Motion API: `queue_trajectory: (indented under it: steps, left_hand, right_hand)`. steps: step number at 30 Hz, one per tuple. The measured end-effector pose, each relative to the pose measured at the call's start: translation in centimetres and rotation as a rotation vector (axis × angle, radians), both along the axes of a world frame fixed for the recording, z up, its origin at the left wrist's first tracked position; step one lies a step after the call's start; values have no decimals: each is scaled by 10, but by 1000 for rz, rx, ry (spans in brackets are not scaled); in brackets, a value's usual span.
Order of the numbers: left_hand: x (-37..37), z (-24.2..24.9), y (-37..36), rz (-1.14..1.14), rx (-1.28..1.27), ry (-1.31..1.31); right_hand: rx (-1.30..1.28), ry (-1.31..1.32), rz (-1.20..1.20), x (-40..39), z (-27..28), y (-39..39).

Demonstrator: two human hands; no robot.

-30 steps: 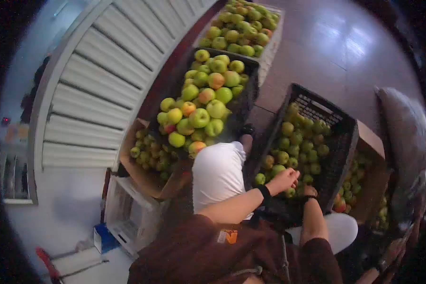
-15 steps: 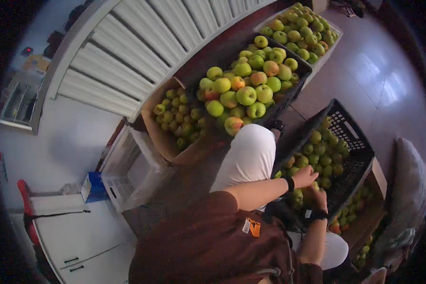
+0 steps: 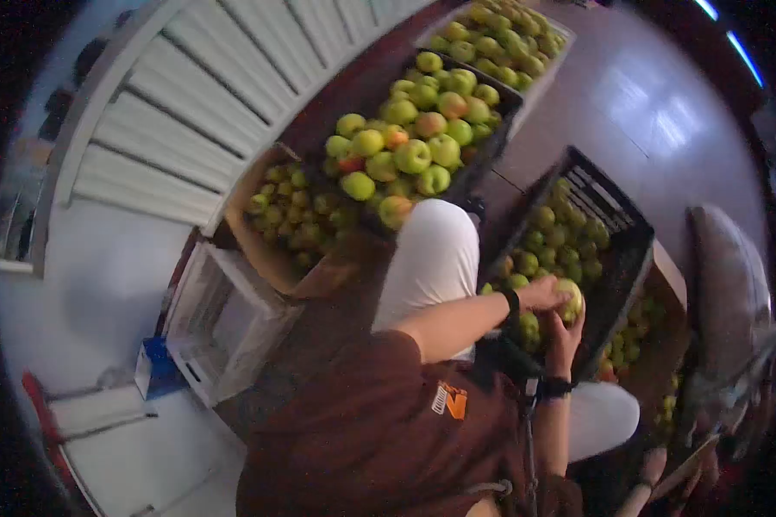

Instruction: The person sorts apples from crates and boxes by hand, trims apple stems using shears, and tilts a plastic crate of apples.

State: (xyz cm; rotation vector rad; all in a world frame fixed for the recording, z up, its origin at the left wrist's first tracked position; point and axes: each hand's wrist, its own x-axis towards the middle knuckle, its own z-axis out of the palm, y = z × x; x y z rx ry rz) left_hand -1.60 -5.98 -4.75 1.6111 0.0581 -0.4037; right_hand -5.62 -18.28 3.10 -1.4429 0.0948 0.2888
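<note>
A pale green apple (image 3: pixel 570 302) is between my two hands, above the black crate (image 3: pixel 638 250) in front of me. My right hand (image 3: pixel 564 334) cups it from below with the fingers curled round its side. From the other side my left hand (image 3: pixel 543 295) lies against it, fingers closed onto the skin. Smaller green apples (image 3: pixel 569 237) fill much of the black crate, directly under and beyond my hands. Each wrist wears a black band.
Close to my left knee stands a black crate heaped with larger green and reddish apples (image 3: pixel 413 157). A cardboard box of apples (image 3: pixel 272 215) and a white plastic crate (image 3: pixel 203 319) are by the radiator (image 3: pixel 164 121). At right lies a filled sack (image 3: pixel 724 267).
The apple has come up into clearer view between my hands, with my right hand now turned under it. The whole view has shifted, so the crates appear farther left.
</note>
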Motion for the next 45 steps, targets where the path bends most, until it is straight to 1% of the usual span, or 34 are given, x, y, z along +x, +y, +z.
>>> queue_trajectory:
  steps: [1,2,3,4,5,6,7,8,9,11,13,14,15,16,17,19,20,21,22,23,26,27,28,29,31,34,37,38,39,40,42,43,44,45]
  left_hand:
    - [4,-16,-5,9,-72,-40]
    - [-8,45,14,20,41,-3]
    - [3,8,5,-29,-247,-116]
    - [-1,27,9,-24,-248,69]
    - [-3,29,9,21,-231,17]
    - [-2,34,11,34,-37,-104]
    - [-6,63,15,40,-193,-73]
    - [-5,58,13,43,-309,-28]
    - [-7,63,13,42,-214,-80]
    - [-9,72,14,41,-241,-53]
    - [-7,49,3,95,-174,-229]
    - [-10,50,4,87,-157,-293]
    - [-14,70,7,57,-168,-341]
    - [-15,58,4,66,107,-507]
    - [-14,33,-9,136,121,-580]
    - [-21,30,-14,208,307,-815]
    - [-21,33,-17,220,326,-883]
    - [-22,36,-18,224,334,-954]
    - [-24,45,-17,212,329,-922]
    - [-22,54,-34,188,326,-890]
    - [-22,72,-40,123,282,-862]
    - [-21,73,-40,100,268,-863]
    - [-20,67,-43,92,264,-918]
    - [-18,64,-44,93,220,-905]
    - [-16,64,-42,95,132,-870]
    - [-17,77,-32,60,8,-638]
    - [-18,69,-39,132,89,-371]
    - [-19,68,-39,98,33,-283]
    - [-20,76,-33,63,-23,-197]
    - [-21,80,-31,25,-76,-108]
    - [-19,59,-38,73,-51,-111]
    - [-20,64,-38,94,-43,-111]
    - [-23,71,-34,112,-48,-44]
    - [-21,48,-39,180,-54,-142]
  right_hand:
    - [-43,-42,28,4,-6,-3]
    - [-38,8,72,3,4,-5]
    - [-6,-30,54,4,2,-6]
    - [-20,-16,40,7,4,-6]
    - [-31,17,31,6,-8,-16]
    - [63,16,-15,4,-3,-13]
    - [142,16,-60,2,2,-11]
    - [88,30,-14,5,-3,-17]
    - [159,39,-79,2,-3,-16]
    - [103,120,-85,0,9,-17]
    - [101,196,-139,-3,32,-13]
    - [169,254,-144,-1,20,-16]
    - [139,305,-46,2,25,-18]
    - [284,261,-62,2,18,-18]
    - [267,305,-57,2,25,-16]
    - [271,315,8,4,12,-17]
    - [360,320,74,7,8,-18]
    - [353,316,92,13,-10,-26]
    - [392,293,89,14,-12,-26]
    - [438,270,77,17,-15,-42]
    - [457,325,-30,11,18,-32]
    - [439,296,-34,11,18,-33]
    - [421,267,-42,11,18,-35]
    - [405,237,-49,12,16,-37]
    - [446,289,-95,13,15,-36]
    - [500,371,-129,18,17,-37]
    - [555,383,-127,14,12,-39]
    - [586,389,-118,14,6,-41]
    - [617,393,-109,13,6,-41]
    - [583,374,-103,11,5,-41]
    - [513,335,-97,10,3,-39]
    - [457,335,-89,12,-4,-41]
    - [399,333,-86,16,-16,-44]
    - [343,329,-90,21,-24,-49]
